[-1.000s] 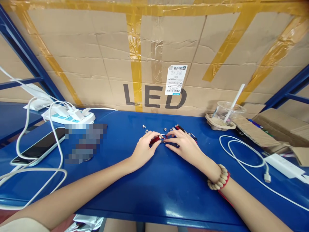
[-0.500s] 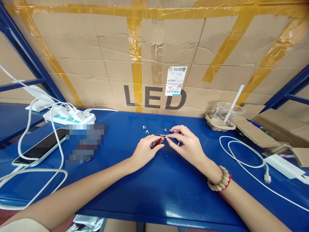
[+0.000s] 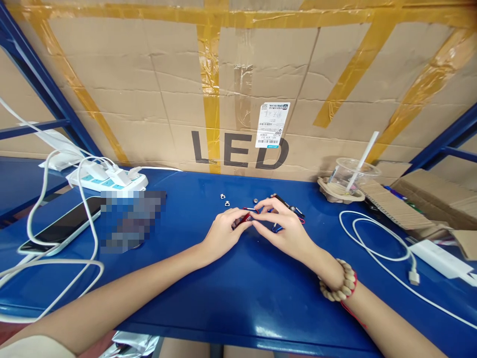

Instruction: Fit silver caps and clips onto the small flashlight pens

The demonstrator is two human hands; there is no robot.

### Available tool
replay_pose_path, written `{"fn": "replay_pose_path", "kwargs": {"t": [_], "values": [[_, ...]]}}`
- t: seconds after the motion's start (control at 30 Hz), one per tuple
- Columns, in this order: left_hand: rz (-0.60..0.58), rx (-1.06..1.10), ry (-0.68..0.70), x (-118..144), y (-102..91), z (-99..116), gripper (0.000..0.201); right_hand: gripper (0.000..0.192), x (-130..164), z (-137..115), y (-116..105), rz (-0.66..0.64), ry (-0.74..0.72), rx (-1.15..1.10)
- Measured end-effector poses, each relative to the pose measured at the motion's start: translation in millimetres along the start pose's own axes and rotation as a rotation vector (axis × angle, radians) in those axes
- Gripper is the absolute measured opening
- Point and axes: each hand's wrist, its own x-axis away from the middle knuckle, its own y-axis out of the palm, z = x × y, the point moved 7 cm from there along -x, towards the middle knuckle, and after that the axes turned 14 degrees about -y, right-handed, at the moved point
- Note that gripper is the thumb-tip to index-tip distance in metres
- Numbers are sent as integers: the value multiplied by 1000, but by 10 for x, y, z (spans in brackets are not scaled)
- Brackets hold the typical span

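My left hand (image 3: 223,231) is closed round a small red metal tube (image 3: 243,219), pinching it between thumb and fingers. At the tube's right end, the thumb and forefinger of my right hand (image 3: 285,226) are pinched together; any tiny part between them is hidden. A thin red-and-white piece (image 3: 250,209) shows just behind the fingertips. Two small silver parts (image 3: 227,203) lie beyond my left hand, and a little round silver part (image 3: 255,201) sits behind my right fingers. Partly covered by my right hand are a black tube (image 3: 280,200) and a blue metal piece (image 3: 276,228).
A power strip (image 3: 128,188) with white cables and a phone (image 3: 63,226) occupy the left of the blue table (image 3: 238,298). On the right are a plastic cup (image 3: 354,171), a white cable (image 3: 354,241), an adapter (image 3: 439,261) and cardboard (image 3: 439,199). A large carton (image 3: 167,99) stands behind.
My right fingers have closed in on the red tube's end, where a small silver bit showed between them before. The black tube behind my right hand has come into sight.
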Motion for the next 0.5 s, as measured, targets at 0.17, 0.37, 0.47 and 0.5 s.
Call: {"fn": "replay_pose_path", "kwargs": {"t": [0.17,0.37,0.47,0.5], "values": [[8,11,-37,0,-3,-33,18,31,30,159,-26,-49,119,118],[16,-25,-62,-4,3,-46,18,47,123,375,64,-220,202,324],[7,-32,-13,2,6,-5,16,51,166,451,181,-309,215,344],[1,-32,11,7,9,15,15,52,180,472,219,-335,218,345]]}}
